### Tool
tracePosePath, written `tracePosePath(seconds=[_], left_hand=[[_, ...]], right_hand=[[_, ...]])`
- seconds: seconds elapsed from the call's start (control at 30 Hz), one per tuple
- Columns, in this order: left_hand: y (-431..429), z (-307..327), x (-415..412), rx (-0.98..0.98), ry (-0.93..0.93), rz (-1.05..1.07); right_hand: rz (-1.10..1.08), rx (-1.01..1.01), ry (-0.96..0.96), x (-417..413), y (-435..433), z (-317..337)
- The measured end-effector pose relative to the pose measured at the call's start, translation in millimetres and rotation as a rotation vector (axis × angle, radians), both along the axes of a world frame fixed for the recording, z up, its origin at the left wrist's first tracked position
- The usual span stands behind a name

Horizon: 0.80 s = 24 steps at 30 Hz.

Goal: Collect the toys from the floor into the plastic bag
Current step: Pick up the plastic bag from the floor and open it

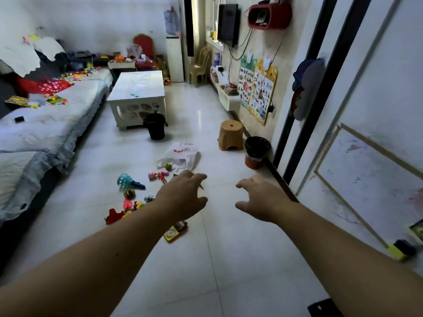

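while toys (pixel 125 181) lie scattered by the crumpled plastic bag (pixel 180 154), your left hand (pixel 183 195) and right hand (pixel 258 200) reach toward them. both are empty, fingers loosely apart, seemingly ready to gather.

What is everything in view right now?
plastic bag: one, white with red print, lying on floor
toys: several, mixed colours, scattered on floor near the bag
cone toy: one, teal, floor, left edge of toys
coffee table: one, white, beside sofa
bucket: one, black, floor by table corner
stool: one, tan, floor, right of bag
bin: one, orange with black liner, beside stool
left hand: one, open, empty, over the toys
right hand: one, open, empty, over bare floor
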<state>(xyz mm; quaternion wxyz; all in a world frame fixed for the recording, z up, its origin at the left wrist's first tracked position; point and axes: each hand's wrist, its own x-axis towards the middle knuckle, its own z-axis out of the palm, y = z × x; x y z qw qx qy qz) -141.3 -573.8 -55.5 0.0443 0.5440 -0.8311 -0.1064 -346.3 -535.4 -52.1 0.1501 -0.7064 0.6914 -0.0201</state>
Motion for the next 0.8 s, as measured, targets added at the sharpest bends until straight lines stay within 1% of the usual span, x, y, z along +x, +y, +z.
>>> tracePosePath(seconds=[0.17, 0.33, 0.43, 0.6, 0.8], left_hand=[[-78, -17, -40, 0.008, -0.020, -0.032], [-173, -21, -95, -0.035, -0.027, -0.041], [-233, -23, -132, -0.011, -0.026, 0.007], [-318, -9, -186, 0.005, -0.001, 0.101], [-403, -9, -222, 0.031, 0.012, 0.154]], right_hand=[[-0.037, 0.029, -0.019, -30, -76, -12], [-0.028, 0.005, -0.007, -89, -175, -15], [0.011, 0.011, -0.004, -130, -246, -14], [0.102, 0.050, 0.001, -184, -352, -6], [0.151, 0.025, -0.045, -216, -448, -9]])
